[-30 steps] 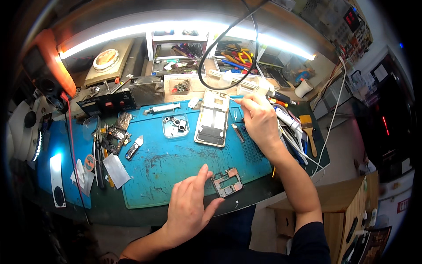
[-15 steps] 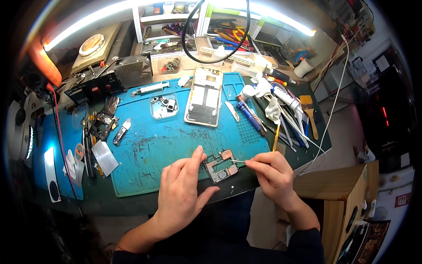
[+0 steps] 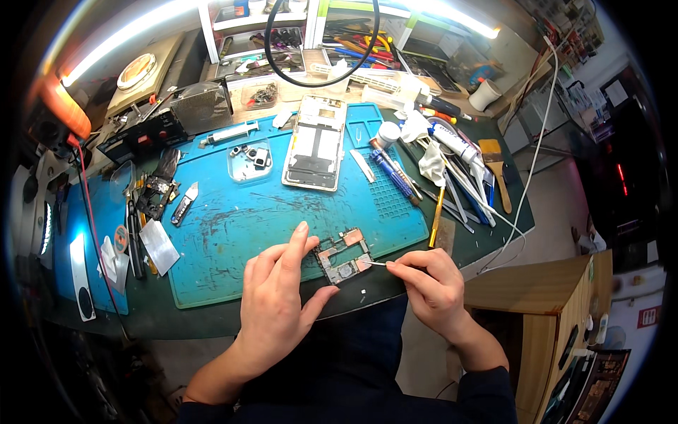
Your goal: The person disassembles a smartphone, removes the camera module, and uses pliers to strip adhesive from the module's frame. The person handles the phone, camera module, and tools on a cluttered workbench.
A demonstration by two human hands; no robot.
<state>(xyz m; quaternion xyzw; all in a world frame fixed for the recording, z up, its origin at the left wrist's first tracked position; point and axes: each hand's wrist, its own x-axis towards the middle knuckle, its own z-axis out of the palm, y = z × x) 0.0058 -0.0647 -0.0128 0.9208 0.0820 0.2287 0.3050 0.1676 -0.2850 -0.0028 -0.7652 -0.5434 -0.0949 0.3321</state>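
Note:
A phone circuit board (image 3: pixel 346 271) with copper-coloured patches lies at the front edge of the blue mat, tilted slightly. My left hand (image 3: pixel 272 293) is beside its left edge, fingers stretched and thumb spread, a fingertip at the board's upper left corner; whether it presses on it is hard to see. Pinched in the fingers of my right hand (image 3: pixel 431 286) is a thin metal tool (image 3: pixel 377 263), most of its handle hidden. Its tip meets the copper patch at the board's lower right. A small white scrap (image 3: pixel 364 291) lies just in front of the board.
Beyond the board, an opened phone housing (image 3: pixel 314 141) lies on the blue mat (image 3: pixel 233 226), beside a clear tray (image 3: pixel 251 161) of small parts. Screwdrivers (image 3: pixel 394 177), a brush (image 3: pixel 496 173) and tubes crowd the right. Pliers, a knife (image 3: pixel 185 205) and scraps lie left.
The view has shifted a little. My right hand's tool tip has moved from the board's right side, near the upper patch, down onto the lower right patch. My left hand keeps its pose.

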